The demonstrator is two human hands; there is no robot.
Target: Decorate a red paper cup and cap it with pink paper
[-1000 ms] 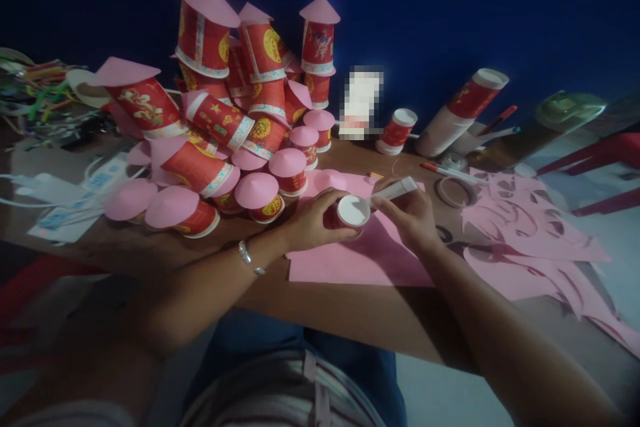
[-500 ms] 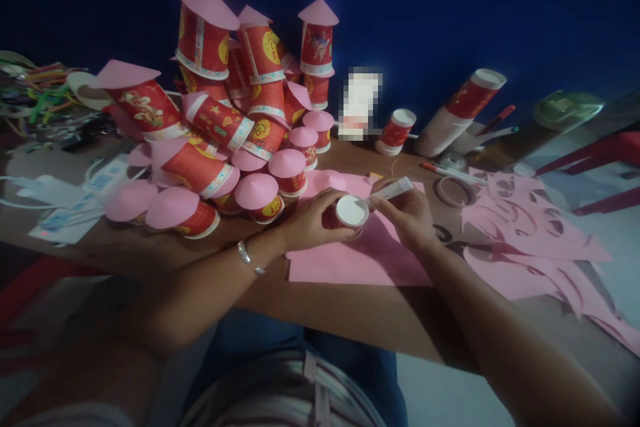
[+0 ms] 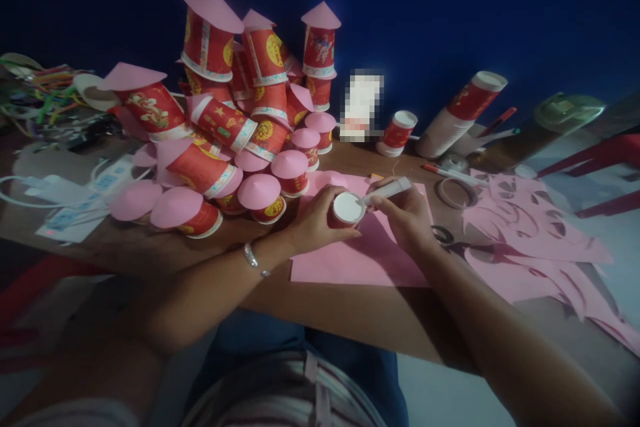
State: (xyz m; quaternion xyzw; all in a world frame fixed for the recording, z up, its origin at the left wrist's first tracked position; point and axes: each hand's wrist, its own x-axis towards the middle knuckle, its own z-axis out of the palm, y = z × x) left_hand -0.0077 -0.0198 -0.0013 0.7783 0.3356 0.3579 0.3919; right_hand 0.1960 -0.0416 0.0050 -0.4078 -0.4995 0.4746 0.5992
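My left hand [image 3: 320,217] is wrapped round a small red paper cup, its white round end [image 3: 349,207] facing up. In my right hand [image 3: 407,213] is a pale glue tube [image 3: 393,191], flat at its far end, pinched between thumb and fingers. The tube's narrow tip meets the right edge of the cup's white end. Both hands are above a sheet of pink paper [image 3: 350,263] on the table. A pink paper cone [image 3: 334,179] lies just behind my left hand, partly hidden.
Red cups with pink cone roofs [image 3: 207,40] are piled at the left. A stack of cups [image 3: 463,107] leans at the back right, near a single cup [image 3: 399,132]. Pink paper scraps [image 3: 530,220], a tape roll [image 3: 456,192] and scissors [image 3: 443,235] lie right. A power strip [image 3: 95,193] is left.
The tube has shifted slightly left and down against the cup's edge. The cup has tilted a little. The whole view has shifted slightly.
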